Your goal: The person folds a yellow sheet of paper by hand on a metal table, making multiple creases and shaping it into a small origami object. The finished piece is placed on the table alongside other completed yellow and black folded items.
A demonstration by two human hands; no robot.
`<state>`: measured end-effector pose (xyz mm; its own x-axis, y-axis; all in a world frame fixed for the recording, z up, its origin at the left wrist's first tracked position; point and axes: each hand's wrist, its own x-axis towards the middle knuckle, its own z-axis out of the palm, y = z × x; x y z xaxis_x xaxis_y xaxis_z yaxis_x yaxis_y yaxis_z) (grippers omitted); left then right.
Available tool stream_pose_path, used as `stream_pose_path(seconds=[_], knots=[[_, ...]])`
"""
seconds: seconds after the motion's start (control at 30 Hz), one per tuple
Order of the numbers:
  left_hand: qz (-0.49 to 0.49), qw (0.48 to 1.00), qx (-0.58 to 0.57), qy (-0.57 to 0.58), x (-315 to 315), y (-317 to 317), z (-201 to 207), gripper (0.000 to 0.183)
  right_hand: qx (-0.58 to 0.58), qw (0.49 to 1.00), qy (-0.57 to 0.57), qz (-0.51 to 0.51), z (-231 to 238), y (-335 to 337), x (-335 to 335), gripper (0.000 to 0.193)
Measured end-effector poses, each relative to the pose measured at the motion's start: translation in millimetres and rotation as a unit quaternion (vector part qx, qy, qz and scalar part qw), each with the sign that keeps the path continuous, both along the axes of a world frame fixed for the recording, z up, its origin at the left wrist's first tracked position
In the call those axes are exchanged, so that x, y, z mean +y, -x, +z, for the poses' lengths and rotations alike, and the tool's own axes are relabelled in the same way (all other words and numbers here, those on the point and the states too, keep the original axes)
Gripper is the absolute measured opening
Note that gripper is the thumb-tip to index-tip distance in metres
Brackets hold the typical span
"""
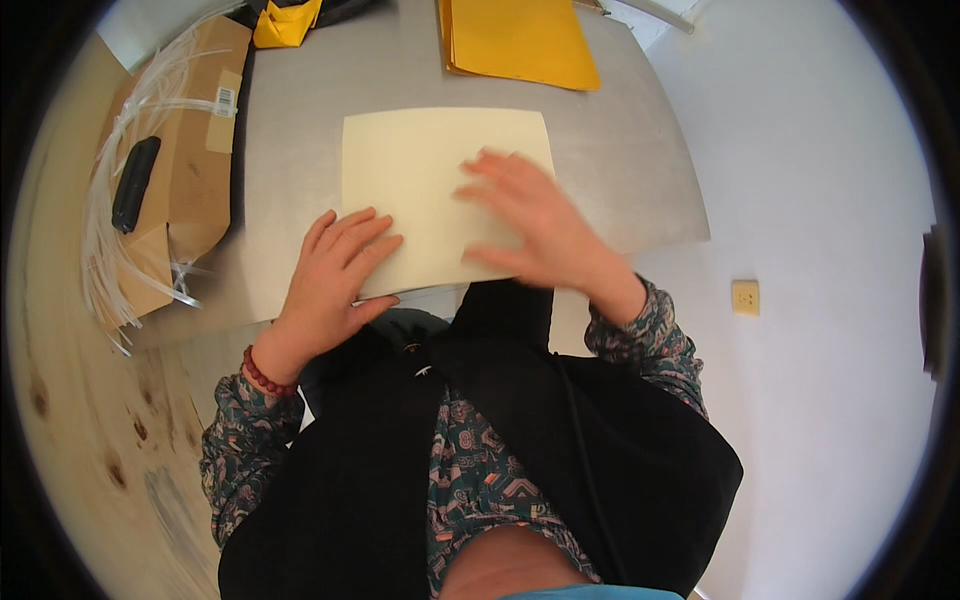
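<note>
A cream sheet of paper (440, 170) lies on the grey tabletop, its near edge at the table's front edge. My left hand (335, 262) rests on its near left corner, fingers spread flat on the sheet and thumb just off the near edge. Over the right half of the paper is my right hand (535, 215), fingers apart and smeared by motion; whether it touches the sheet I cannot tell. Neither hand holds anything that I can see.
Yellow sheets (520, 45) lie in a stack at the far side of the table (640, 170). A folded yellow piece (287, 22) sits far left. On the left stands a brown cardboard box (200, 185) with clear plastic strips (105, 235) and a black object (136, 185) on it.
</note>
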<state>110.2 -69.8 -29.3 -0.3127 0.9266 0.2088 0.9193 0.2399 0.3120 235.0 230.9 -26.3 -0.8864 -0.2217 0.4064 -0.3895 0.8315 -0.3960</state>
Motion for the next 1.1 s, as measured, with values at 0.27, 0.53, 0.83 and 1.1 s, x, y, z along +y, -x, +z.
stream_pose_path(seconds=[0.27, 0.53, 0.83, 1.1], knots=[[0.033, 0.990, -0.110, -0.085, -0.8, -1.8, 7.8, 0.062, -0.100, 0.990, -0.081, 0.053, -0.6, -13.1, -40.6, 0.074], [0.223, 0.972, 0.073, -0.006, 27.2, 52.4, -13.7, 0.065, -0.090, 0.992, -0.019, 0.087, 3.1, -25.1, -41.0, 0.061], [0.162, 0.986, 0.038, -0.009, 29.5, 51.3, -18.6, 0.082, -0.076, 0.994, 0.006, 0.073, 23.9, -22.6, -27.5, 0.020], [0.171, 0.983, 0.031, 0.060, 32.5, 49.0, 2.0, 0.082, -0.032, 0.994, -0.074, 0.070, 61.5, -0.6, -7.7, 0.009]])
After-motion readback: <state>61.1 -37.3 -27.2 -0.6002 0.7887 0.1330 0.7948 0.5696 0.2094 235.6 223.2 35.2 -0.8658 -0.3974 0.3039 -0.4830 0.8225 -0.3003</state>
